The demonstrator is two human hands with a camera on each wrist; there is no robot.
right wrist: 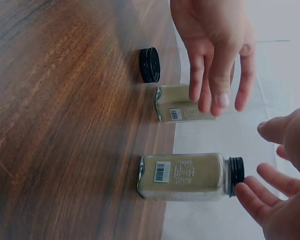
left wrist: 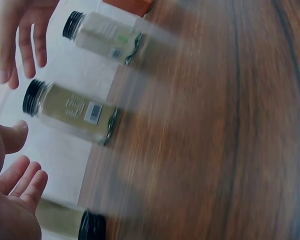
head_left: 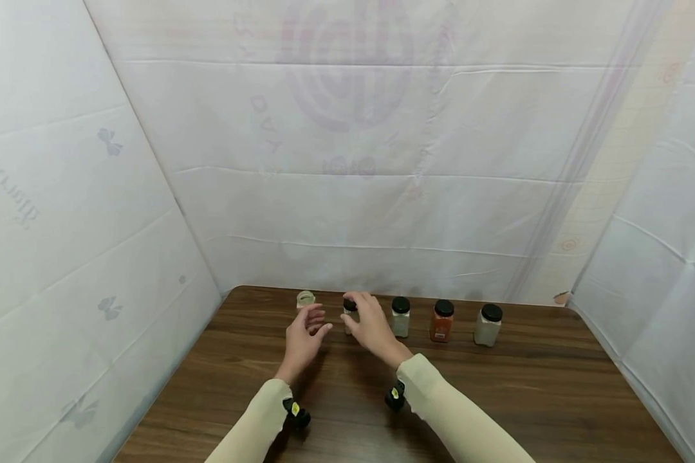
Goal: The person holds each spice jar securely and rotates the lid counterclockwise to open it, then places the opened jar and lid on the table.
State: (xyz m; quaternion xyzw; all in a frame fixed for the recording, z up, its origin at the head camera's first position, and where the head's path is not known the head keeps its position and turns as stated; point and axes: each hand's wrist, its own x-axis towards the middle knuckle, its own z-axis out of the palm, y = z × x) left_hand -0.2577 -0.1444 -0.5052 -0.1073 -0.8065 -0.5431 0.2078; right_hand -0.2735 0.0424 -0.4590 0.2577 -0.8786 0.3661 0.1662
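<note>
My left hand [head_left: 303, 344] is held over the table with loosely bent, spread fingers and nothing in it. Near it stands a lidless glass jar [head_left: 305, 299] of olive-green powder. That jar's black lid [right wrist: 150, 65] lies on the wood beside it. A second jar of olive powder [right wrist: 182, 177], its black cap [right wrist: 236, 176] on, stands upright between the hands. My right hand [head_left: 373, 325] is at this jar's cap, thumb and fingers apart. Its fingertips come very close to the cap; whether they touch it I cannot tell.
Further right in the row stand a pale-powder jar [head_left: 401, 320], an orange-red jar [head_left: 442, 323] and another pale jar [head_left: 488, 328], all black-capped. They stand towards the back of the brown wooden table [head_left: 527, 399]. White sheeting [head_left: 347, 212] hangs behind and at both sides.
</note>
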